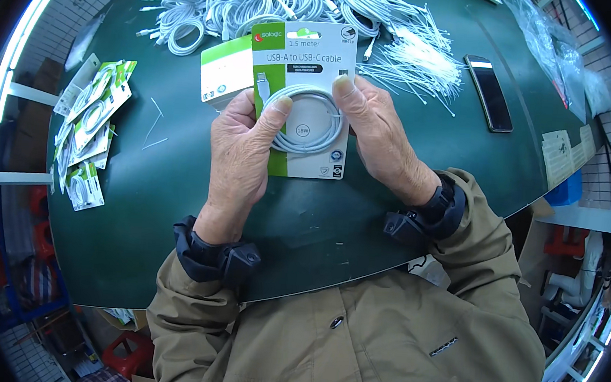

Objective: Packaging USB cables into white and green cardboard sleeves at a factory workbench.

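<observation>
Holding the card: you have the white-and-green card (304,76) up in both hands, printed face toward you, over the green table (160,208); a pale cable coil (302,147) sits on its lower half.
Coil slip: the coil could shift or spring open if a thumb lets go early; whether anything fastens it cannot be told here.
Card bend: the card might crease if your hands push toward each other or the thumbs bear down unevenly.
Stray ties: loose white strips (154,123) lie between you and the pile of packed cards (94,118); one might get caught under a pack set down there.
Stack behind: the white-and-green stack (227,70) is partly covered by the card from this view; a careless knuckle could nudge it.
Left hand: your left hand (241,146) pinches the card's left side, thumb laid over the coil's left part, fingers hidden behind.
Right hand: your right hand (382,129) pinches the right edge, thumb near the coil's upper right, fingers out of sight behind.
Wrists: forearms come in from below and angle inward, a black wrist strap (203,258) on each; thumbs point upward.
</observation>
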### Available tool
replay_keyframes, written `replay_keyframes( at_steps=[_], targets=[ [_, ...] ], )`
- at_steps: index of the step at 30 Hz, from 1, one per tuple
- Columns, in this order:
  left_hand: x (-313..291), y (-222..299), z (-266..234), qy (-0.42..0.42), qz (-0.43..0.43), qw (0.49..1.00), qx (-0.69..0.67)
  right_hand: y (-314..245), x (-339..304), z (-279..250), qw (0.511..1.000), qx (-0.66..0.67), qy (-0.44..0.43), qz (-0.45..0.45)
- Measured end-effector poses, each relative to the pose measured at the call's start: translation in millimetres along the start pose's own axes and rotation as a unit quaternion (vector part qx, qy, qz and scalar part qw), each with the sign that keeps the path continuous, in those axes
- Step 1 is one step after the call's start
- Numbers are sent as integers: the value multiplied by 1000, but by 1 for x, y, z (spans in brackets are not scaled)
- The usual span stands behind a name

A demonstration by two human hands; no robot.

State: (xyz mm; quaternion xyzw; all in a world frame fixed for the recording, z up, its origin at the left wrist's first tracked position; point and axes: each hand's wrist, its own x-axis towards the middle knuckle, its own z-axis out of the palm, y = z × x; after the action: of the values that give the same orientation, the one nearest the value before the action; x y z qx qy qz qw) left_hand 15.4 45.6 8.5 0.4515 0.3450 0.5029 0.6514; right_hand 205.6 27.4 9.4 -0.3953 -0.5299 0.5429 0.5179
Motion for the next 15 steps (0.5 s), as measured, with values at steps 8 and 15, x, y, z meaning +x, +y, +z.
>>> replay_keyframes(
  at_steps=[8, 15],
  targets=[
    [-8, 3, -2, 7, 54, 998, 45, 9, 2, 2, 997, 51, 55, -11],
    [-3, 36, -18, -114, 363, 795, 472, 12, 8, -7, 996, 76, 49, 0]
  ],
)
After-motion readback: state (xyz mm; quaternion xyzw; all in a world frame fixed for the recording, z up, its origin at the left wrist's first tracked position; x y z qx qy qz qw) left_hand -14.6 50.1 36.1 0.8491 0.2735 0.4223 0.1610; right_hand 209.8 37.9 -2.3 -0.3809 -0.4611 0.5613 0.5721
